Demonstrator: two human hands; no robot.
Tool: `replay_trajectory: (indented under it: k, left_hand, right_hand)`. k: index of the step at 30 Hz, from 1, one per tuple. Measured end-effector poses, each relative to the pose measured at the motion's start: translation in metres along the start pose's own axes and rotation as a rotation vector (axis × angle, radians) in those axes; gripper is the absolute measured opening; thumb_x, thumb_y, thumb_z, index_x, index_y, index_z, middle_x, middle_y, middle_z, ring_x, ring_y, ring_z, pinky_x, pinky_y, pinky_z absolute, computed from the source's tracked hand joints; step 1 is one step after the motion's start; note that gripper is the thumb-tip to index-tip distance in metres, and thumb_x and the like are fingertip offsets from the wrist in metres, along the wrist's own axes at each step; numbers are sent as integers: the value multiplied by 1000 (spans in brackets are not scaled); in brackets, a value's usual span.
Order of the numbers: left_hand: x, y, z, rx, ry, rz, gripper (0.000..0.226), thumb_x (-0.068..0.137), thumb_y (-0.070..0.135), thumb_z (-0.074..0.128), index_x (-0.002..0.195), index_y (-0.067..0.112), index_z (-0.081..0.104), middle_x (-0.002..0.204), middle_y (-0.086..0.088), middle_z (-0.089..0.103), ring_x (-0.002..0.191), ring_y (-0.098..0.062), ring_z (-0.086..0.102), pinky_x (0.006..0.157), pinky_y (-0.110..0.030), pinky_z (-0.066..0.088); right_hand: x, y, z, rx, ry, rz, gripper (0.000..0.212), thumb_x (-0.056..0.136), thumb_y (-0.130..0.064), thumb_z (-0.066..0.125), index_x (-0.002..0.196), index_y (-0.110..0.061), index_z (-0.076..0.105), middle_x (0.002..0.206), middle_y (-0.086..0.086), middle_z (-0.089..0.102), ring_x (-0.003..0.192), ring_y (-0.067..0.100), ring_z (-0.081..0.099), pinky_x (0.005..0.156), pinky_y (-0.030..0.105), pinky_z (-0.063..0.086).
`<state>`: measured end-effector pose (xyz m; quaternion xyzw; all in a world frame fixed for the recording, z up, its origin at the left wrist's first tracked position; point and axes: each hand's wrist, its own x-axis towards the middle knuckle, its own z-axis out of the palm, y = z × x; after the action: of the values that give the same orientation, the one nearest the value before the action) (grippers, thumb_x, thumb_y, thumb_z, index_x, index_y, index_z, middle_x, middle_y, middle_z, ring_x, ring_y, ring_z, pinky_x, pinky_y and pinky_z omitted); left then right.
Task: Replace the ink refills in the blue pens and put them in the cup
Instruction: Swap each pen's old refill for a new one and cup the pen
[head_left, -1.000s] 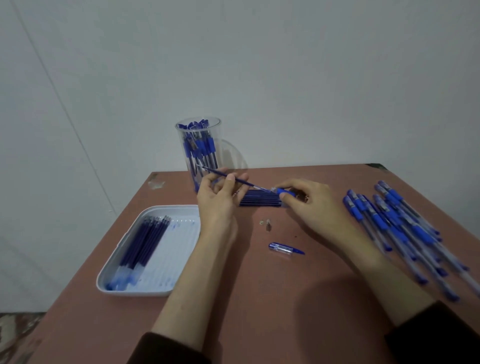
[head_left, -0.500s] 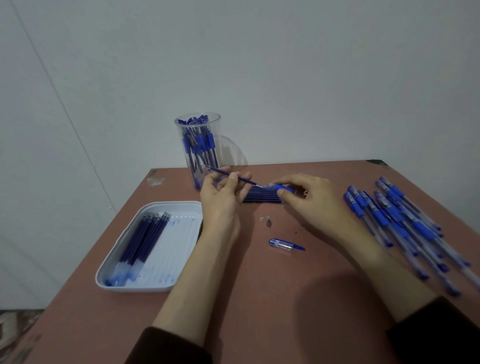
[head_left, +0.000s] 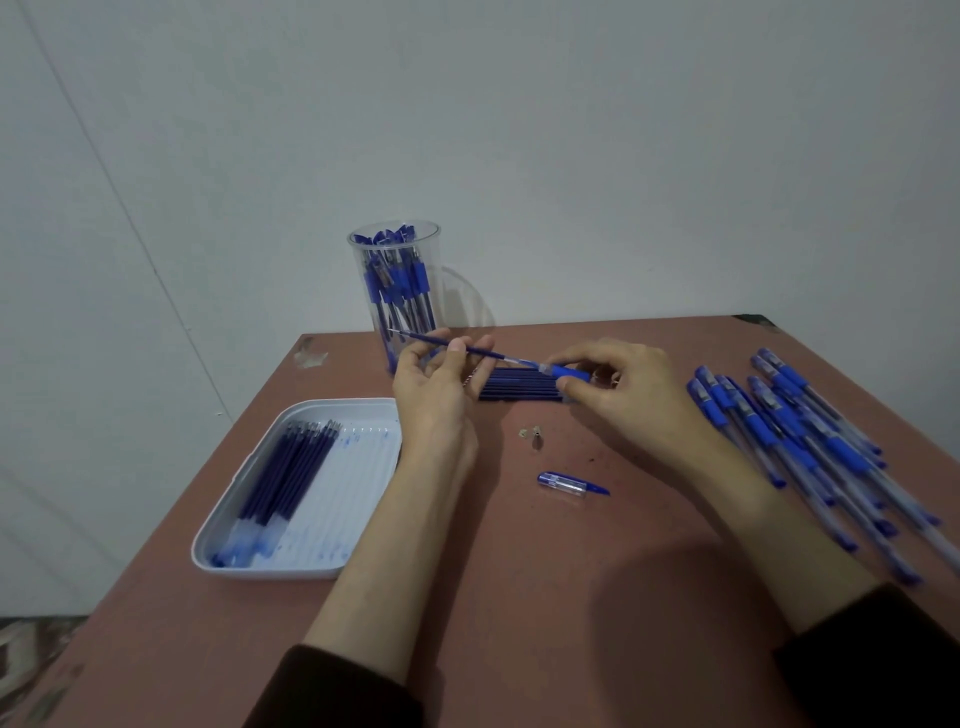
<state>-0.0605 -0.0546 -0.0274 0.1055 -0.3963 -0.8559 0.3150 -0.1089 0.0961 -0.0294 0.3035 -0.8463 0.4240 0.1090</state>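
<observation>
Many blue pens (head_left: 397, 280) in clear cup (head_left: 358, 249), refills (head_left: 291, 467) in white tray (head_left: 260, 566)

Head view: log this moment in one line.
left hand pinches refill | right hand grips pen barrel | refill sticks out of barrel | cap on table

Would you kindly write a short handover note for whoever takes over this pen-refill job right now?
Left hand pinches a refill that sits partly inside the barrel gripped by the right hand; I cannot tell whether it is going in or coming out.
Cap and metal tip lie loose on the table. A refill stack lies between the hands; more refills lie in the tray at left.
Done: the cup holds many pens.
Left: finish this pen, refit tip and cap, cup it, then work through the pile at right.
</observation>
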Motion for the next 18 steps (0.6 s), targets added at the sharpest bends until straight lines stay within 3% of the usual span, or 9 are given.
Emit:
replay_trajectory:
  k: [5,11,14,18]
  left_hand:
    - [0,0,0,32,1,-11,16,97,-5,42,90,8,46,80,-8,55,81,-21,65,73,-28,59]
    - [-9,-1,4,86,-44,-27,17,97,-5,43,89,9,48,76,-6,59,78,-17,65,77,-28,57]
    - [-11,-5,2,190,-122,-65,13,94,-4,49,92,8,54,85,-12,62,79,-16,66,77,-23,57]
    - [-12,-2,1,298,-292,-169,18,91,2,59,108,8,62,109,-19,66,98,-28,68,86,-37,54]
  right_hand:
    - [-1,0,0,-2,16,16,21,83,-15,67,96,-29,74,77,-17,62,68,-1,51,65,17,36]
    - [-2,-4,2,10,-17,24,20,82,-18,69,98,-30,73,82,-9,65,71,5,51,65,15,37]
    - [-3,-8,2,65,-20,24,19,83,-18,69,98,-29,73,83,-9,69,74,7,57,64,9,40]
    - [-1,-11,3,231,-12,70,19,84,-13,68,91,-30,70,79,-1,69,69,7,57,61,9,42]
